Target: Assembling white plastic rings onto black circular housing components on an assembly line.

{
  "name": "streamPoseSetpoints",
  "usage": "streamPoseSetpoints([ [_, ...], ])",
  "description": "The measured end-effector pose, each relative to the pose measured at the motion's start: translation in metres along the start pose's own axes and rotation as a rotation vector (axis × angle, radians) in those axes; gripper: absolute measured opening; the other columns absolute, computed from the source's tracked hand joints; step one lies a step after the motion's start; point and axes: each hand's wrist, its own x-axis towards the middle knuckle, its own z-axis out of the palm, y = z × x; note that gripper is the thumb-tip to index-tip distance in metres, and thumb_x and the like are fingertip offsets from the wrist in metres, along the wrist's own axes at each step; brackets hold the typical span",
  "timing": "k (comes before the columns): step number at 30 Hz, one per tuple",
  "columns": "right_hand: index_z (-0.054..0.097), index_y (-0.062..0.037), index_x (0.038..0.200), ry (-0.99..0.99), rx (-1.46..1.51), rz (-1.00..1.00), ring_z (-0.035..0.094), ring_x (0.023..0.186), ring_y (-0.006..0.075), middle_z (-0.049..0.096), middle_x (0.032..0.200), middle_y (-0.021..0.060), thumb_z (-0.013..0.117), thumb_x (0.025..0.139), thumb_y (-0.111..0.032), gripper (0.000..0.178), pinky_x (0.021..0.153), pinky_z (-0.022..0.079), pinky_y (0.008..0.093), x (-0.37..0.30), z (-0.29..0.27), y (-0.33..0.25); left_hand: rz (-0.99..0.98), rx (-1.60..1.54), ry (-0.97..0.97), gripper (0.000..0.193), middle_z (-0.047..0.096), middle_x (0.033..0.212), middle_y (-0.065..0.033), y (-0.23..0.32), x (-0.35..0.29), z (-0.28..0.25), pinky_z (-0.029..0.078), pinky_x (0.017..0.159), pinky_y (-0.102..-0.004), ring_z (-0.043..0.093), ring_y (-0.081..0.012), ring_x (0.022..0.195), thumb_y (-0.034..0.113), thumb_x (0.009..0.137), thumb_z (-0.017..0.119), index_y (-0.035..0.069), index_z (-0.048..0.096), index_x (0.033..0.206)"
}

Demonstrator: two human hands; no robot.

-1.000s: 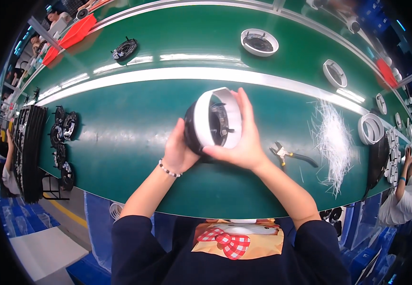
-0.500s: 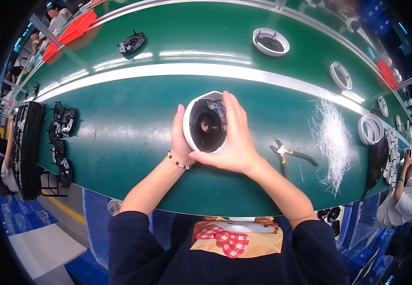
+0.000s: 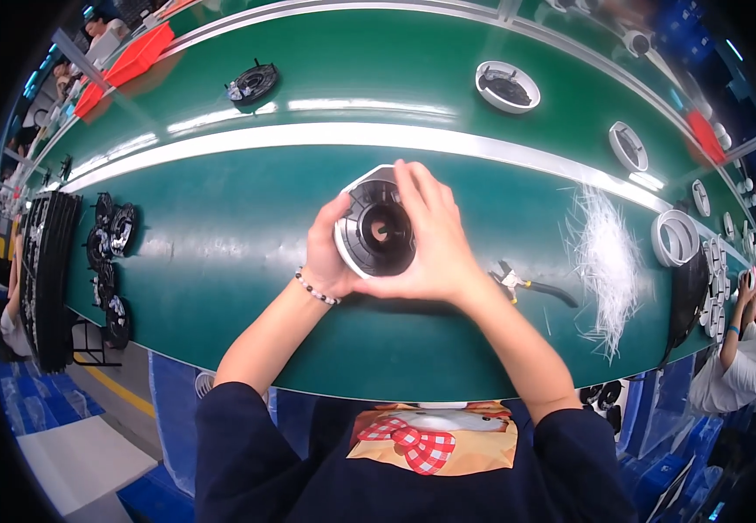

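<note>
The left hand [image 3: 329,248] and right hand [image 3: 435,235] clasp a white round shell [image 3: 383,173] containing a black round part [image 3: 382,250], between the near and far edges of the green desk [image 3: 221,279]; beyond the far edge, a white shallow bowl [image 3: 518,105] holds a black disc [image 3: 505,88].

shirt [image 3: 317,488] was navy, short-sleeved | print [image 3: 483,446] showed 1 checked red-white bow [image 3: 416,445] | 1 left-wrist bracelet [image 3: 314,290] was beaded

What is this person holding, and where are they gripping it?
A round black-and-white part, held by its outer sides: the left hand on its left, the right hand on its right.
</note>
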Motion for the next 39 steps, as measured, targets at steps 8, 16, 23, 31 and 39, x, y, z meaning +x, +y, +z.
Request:
streamPoseSetpoints([
  [8,0.013,0.0045,0.132,0.179,0.053,0.191,0.028,0.115,0.0398,0.022,0.13,0.0243,0.076,0.045,-0.042,0.117,0.096,0.027,0.0467,-0.002,0.015,-0.007,0.076,-0.029,-0.06,0.058,0.048,0.116,-0.0131,-0.009,0.013,-0.004,0.04,0.091,-0.0351,0.048,-0.0228,0.106,0.032,0.078,0.05,0.001,0.035,0.125],
  [16,0.012,0.0047,0.132,0.503,0.041,-0.036,0.021,0.122,0.041,0.021,0.131,0.0251,0.078,0.047,-0.05,0.121,0.1,0.021,0.0458,-0.004,-0.001,0.042,0.088,0.018,-0.042,0.052,0.053,0.109,-0.0131,-0.016,0.062,0.01,0.042,0.089,-0.0352,0.052,-0.0249,0.1,0.028,0.071,0.051,0.0,0.047,0.114],
  [23,0.058,-0.0045,0.095,0.672,-0.28,0.149,0.056,0.093,0.0273,0.055,0.107,0.0157,0.072,0.064,-0.018,0.036,0.067,0.05,0.0322,-0.035,-0.14,0.137,0.126,0.226,0.277,0.042,0.052,0.114,-0.0157,0.044,0.181,-0.036,0.042,0.089,-0.0429,0.051,-0.0273,0.106,0.029,0.083,0.039,0.001,0.046,0.114],
  [31,0.063,-0.0011,0.085,0.303,-1.085,1.097,0.059,0.077,0.0366,0.061,0.078,0.0214,0.051,0.076,-0.051,0.052,0.066,0.045,0.0444,-0.188,-0.299,0.328,0.377,1.034,0.472,0.03,0.063,0.085,-0.0097,0.033,0.286,-0.081,0.047,0.069,-0.0315,0.059,-0.0204,0.078,0.029,0.082,0.05,0.002,0.062,0.088],
  [39,0.058,0.0061,0.093,0.372,-0.902,1.321,0.054,0.095,0.0396,0.055,0.1,0.0288,0.064,0.067,-0.039,0.052,0.083,0.043,0.044,-0.144,-0.3,0.342,0.937,2.19,1.156,0.044,0.059,0.096,-0.015,0.175,0.196,-0.155,0.042,0.085,-0.0386,0.053,-0.0321,0.094,0.028,0.071,0.059,0.004,0.053,0.107],
])
